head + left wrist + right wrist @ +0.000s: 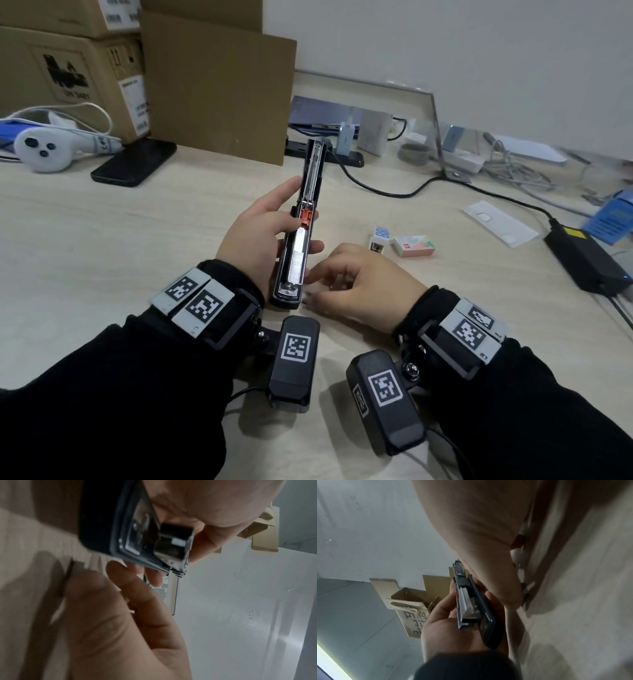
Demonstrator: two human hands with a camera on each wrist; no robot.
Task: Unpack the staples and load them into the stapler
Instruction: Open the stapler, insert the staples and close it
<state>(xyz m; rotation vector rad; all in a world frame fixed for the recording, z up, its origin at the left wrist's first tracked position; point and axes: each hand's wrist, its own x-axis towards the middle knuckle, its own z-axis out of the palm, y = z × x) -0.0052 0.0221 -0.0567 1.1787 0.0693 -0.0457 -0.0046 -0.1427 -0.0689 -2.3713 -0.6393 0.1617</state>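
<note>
1. Biggest risk: dropping or tilting the stapler (297, 236). Held open above the desk (102, 240) by the left hand (255, 236), fingers curled round its sides, lid swung up and away, near end just over the desk. A slackened grip would probably tip the channel and spill the strip.

2. Next: a lid closed on a crooked load. A silver strip of staples (298, 255) already lying in the channel, orange pusher (306, 219) behind it. If not seated flat, likely to jam or buckle on closing.

3. Then: a clumsy nudge from the right hand (356, 284). Resting on the desk just beside the stapler's near end, fingers curled, tips at the channel's edge. Cannot tell whether pinching anything; the right wrist view hints at something small and dark under one fingertip, too blurred to name. A sideways push could skew the strip.

4. Smallest: loose staples lost. Staple box (414, 246) and a smaller patterned box (379, 237) lying to the right, well apart from both hands; easy to sweep aside with a sleeve.
</note>
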